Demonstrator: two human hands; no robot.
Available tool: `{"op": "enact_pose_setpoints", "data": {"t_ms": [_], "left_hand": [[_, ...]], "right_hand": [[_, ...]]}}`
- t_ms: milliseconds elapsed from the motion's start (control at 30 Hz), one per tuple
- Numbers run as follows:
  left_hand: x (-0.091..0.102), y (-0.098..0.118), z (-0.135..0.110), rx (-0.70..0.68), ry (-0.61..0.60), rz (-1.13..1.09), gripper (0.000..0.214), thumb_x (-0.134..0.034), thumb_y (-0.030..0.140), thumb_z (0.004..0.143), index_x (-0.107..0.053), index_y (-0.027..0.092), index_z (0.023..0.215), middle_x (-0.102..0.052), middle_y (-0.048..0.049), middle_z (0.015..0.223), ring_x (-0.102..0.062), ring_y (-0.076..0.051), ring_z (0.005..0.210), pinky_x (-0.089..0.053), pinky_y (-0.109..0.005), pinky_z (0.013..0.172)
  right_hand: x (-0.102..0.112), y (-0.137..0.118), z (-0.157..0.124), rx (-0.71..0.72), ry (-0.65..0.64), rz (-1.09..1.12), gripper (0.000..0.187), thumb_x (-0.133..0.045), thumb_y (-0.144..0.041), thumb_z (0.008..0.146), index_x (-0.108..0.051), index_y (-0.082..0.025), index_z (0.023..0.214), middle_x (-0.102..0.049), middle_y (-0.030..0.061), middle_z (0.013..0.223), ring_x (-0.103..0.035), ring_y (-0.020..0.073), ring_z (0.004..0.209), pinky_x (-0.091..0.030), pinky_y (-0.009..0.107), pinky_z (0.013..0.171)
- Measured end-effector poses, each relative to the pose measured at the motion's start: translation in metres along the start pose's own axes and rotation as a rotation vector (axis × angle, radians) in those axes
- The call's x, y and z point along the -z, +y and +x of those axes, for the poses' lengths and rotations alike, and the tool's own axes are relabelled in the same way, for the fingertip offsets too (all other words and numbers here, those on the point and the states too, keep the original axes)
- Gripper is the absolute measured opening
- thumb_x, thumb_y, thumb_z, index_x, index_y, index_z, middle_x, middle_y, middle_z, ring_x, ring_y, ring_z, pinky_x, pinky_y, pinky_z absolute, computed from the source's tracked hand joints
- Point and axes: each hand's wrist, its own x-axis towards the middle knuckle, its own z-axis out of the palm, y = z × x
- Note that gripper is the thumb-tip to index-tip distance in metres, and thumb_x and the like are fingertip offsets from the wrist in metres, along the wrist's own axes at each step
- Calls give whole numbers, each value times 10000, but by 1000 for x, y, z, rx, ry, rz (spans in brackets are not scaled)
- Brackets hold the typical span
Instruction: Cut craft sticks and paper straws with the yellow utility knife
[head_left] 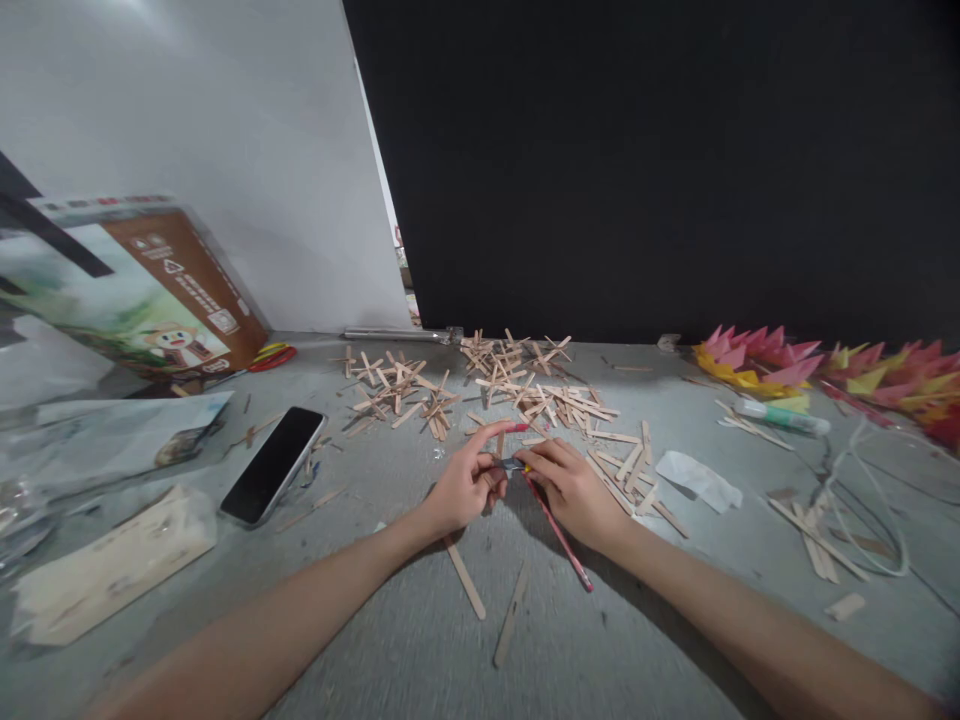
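Note:
My left hand (469,483) is closed in a pinch on a small dark grey piece (511,463), its index finger stretched forward. A small pink-red bit (519,427) shows at that fingertip. My right hand (574,488) meets it from the other side, fingers bent and closed around the upper end of a red pencil (559,535). The pencil slants toward me, its eraser end lowest. A spot of yellow shows at the right fingertips; what it belongs to is hidden. Two flat wooden sticks (466,580) lie on the table just below my hands.
A loose heap of wooden sticks (397,390) spreads beyond my hands. To the left lie a black phone (274,465), a plastic-wrapped pack (116,565) and red-yellow scissors (271,357). Rightward are a tissue (699,481), a glue tube (784,416), a white cable (844,480) and pink paper flowers (765,360).

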Motion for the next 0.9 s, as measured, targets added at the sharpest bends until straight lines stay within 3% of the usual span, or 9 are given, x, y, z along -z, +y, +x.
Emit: {"op": "enact_pose_setpoints", "data": {"t_ms": [367, 900], "left_hand": [[2, -3, 0, -4, -16, 42, 634, -556, 196, 969, -379, 205, 1578, -607, 32, 645, -508, -93, 476, -431, -174, 483], [1, -3, 0, 6, -5, 23, 607, -588, 265, 977, -404, 204, 1552, -604, 36, 662, -498, -90, 481, -436, -187, 499]], "right_hand": [[3, -4, 3, 53, -6, -32, 352, -477, -93, 1032, -635, -238, 1312, -675, 107, 1106, -610, 268, 1033, -551, 445, 905], [3, -4, 2, 18, 4, -30, 374, -451, -103, 1037, -625, -232, 1341, -668, 122, 1128, -620, 271, 1029, -564, 471, 900]]}}
